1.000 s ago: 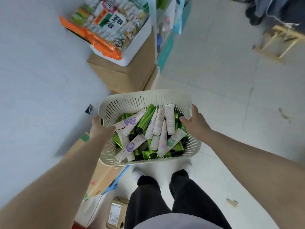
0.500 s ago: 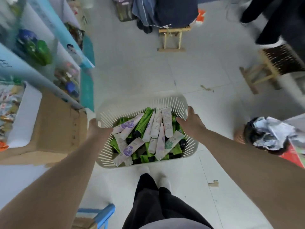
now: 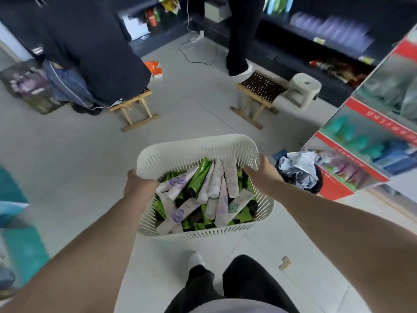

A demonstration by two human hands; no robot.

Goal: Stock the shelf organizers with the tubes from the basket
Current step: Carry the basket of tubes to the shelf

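I carry a cream slotted plastic basket (image 3: 196, 147) at waist height over the tiled floor. It is heaped with several tubes (image 3: 204, 195), some white with purple or teal prints, some green with black caps. My left hand (image 3: 137, 185) grips the basket's left rim and my right hand (image 3: 262, 173) grips its right rim. No shelf organizers are recognisable in view.
Two low wooden stools (image 3: 135, 110) (image 3: 259, 96) and a white plastic stool (image 3: 303, 89) stand ahead. One person sits at the back left, another person stands at the back. A red-edged shelf unit (image 3: 370, 136) is on the right, with a bin of crumpled wrapping (image 3: 300, 170) beside it.
The view has swung round from the wall and boxes on the left to the open floor, stools and right-hand shelving. Both hands have kept hold of the basket.
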